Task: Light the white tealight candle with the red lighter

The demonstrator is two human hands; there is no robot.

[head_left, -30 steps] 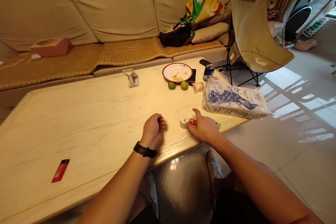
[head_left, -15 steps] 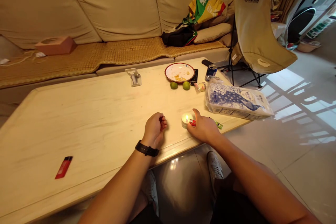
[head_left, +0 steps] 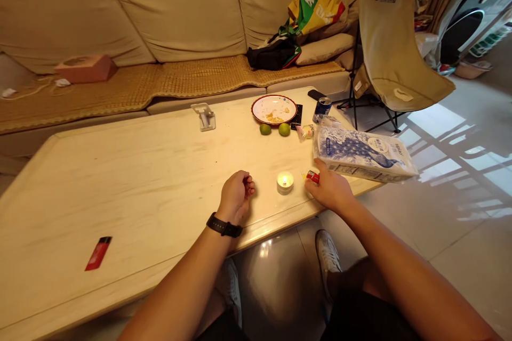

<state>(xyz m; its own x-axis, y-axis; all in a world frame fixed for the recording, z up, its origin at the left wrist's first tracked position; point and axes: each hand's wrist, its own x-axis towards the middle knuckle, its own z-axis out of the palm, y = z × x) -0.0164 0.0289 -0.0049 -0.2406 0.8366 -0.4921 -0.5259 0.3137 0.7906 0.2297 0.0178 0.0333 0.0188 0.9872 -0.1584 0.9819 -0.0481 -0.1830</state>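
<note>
A red lighter (head_left: pixel 312 176) is gripped in my right hand (head_left: pixel 333 189), its metal end pointing left toward a small round tealight candle (head_left: pixel 285 184). The candle stands on the table with its wick burning, a short gap from the lighter. A faint yellowish spot shows at the lighter's tip; I cannot tell if it is a flame. My left hand (head_left: pixel 237 196) rests on its side near the table's front edge, left of the candle, fingers curled in with nothing visible in them. A second red lighter (head_left: pixel 98 253) with a dark top lies at the left front of the table.
A tissue pack (head_left: pixel 362 152) lies right of my right hand. Behind are two limes (head_left: pixel 284 129), a plate (head_left: pixel 262 121) with food scraps, a can (head_left: pixel 322 108) and a white holder (head_left: pixel 204 117). Beyond the table stand a sofa (head_left: pixel 176 18) and folding chair (head_left: pixel 388 48).
My right hand has drawn the red lighter away from the candle, to the right. It now covers the spot where a green item showed. My left hand has stayed in place.
</note>
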